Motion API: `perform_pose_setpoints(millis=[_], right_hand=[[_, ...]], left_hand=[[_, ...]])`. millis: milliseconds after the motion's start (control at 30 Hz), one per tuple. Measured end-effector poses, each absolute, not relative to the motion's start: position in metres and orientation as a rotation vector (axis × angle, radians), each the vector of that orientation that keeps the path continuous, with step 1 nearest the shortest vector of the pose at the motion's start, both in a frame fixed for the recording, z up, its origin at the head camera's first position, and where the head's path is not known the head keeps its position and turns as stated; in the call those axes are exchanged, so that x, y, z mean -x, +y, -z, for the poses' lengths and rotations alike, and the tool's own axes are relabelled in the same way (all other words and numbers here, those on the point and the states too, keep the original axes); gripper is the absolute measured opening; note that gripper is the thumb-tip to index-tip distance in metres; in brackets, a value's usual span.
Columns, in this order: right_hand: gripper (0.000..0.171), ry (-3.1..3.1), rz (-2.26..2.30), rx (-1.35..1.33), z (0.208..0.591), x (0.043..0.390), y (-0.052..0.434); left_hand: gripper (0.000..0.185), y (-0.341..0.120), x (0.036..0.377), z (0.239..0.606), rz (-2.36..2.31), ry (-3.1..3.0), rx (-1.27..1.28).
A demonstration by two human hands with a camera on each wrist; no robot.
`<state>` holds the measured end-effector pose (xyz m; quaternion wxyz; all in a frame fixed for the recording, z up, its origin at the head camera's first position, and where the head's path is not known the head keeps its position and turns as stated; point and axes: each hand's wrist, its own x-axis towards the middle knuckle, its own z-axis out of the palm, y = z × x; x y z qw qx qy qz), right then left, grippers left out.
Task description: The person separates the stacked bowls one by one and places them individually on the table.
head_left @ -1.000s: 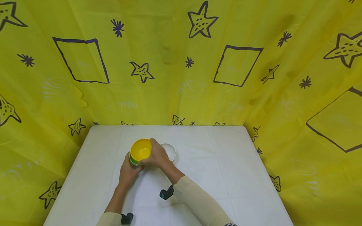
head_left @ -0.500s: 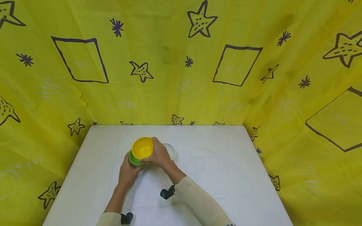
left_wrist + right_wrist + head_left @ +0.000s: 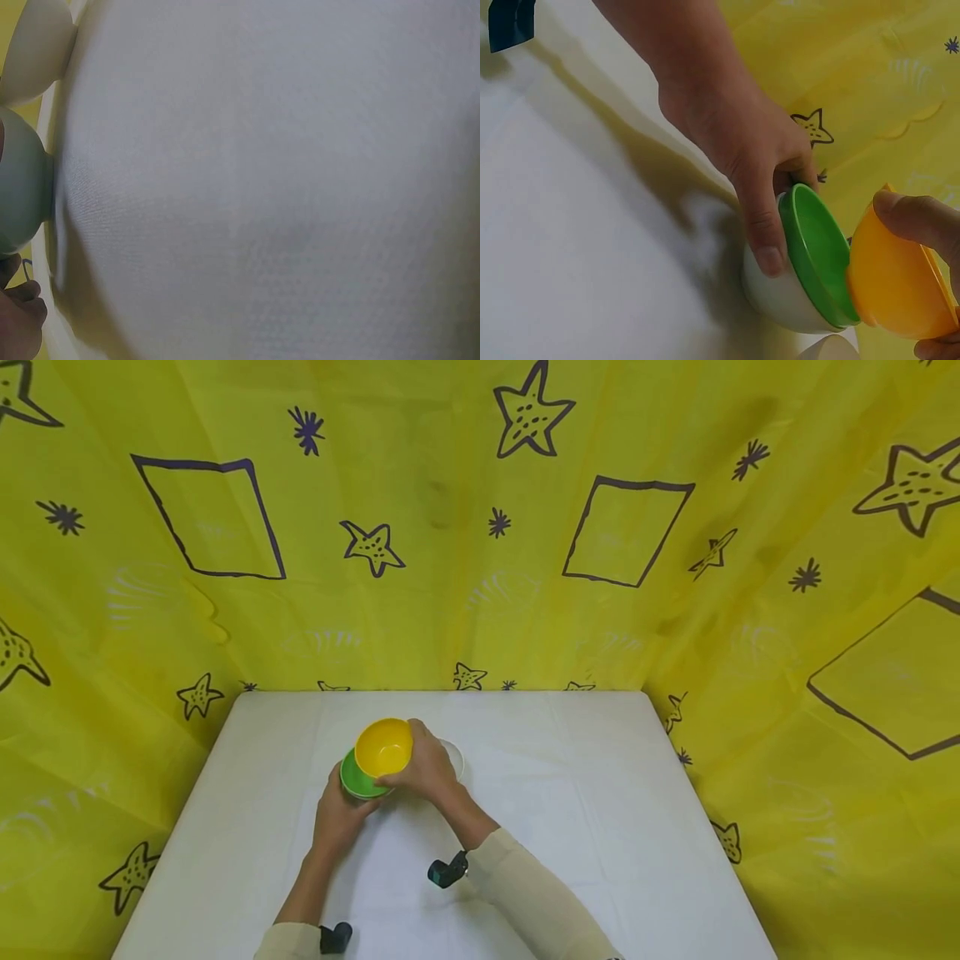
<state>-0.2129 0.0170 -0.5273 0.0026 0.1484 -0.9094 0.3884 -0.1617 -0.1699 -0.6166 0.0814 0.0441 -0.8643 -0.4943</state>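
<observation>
- I can read no text, label, brand or number in any of my views.
- Yellow bowl (image 3: 384,748) and green-lined bowl (image 3: 358,774): I make out no lettering.
- Yellow cloth (image 3: 435,618): drawn marks, which I read as pictures rather than writing: dark stars (image 3: 533,418), bursts (image 3: 307,431), four-sided outlines (image 3: 628,531).

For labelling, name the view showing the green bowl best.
Right wrist: the green bowl appears largest, rim and inside visible. Head shows it smaller, partly covered by the yellow bowl; left wrist doesn't clearly show it.

White bowl (image 3: 456,759) on white-covered table (image 3: 570,835)
</observation>
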Motion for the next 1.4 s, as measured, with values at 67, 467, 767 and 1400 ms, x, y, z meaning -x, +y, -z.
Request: perform_pose_setpoints(millis=[67, 467, 767, 1400], right_hand=[[0.099, -2.841, -1.232, -0.459, 0.526, 0.213, 0.018], [0.103, -2.836, -1.183, -0.379, 0.528, 0.213, 0.025], [0.099, -2.77, -1.3, -0.345, 0.526, 0.21, 0.033], [0.094, -2.717, -1.371, -0.259, 0.529, 0.206, 0.049]], left_hand=[[0.099, -0.17, 0.163, 0.617, 1.487, -2.591, -0.134], [0.1, -0.171, 0.165, 0.617, 1.5, -2.606, -0.136], [0.103, -0.171, 0.164, 0.615, 1.522, -2.618, -0.141], [0.105, -0.171, 0.165, 0.617, 1.55, -2.599, -0.143]])
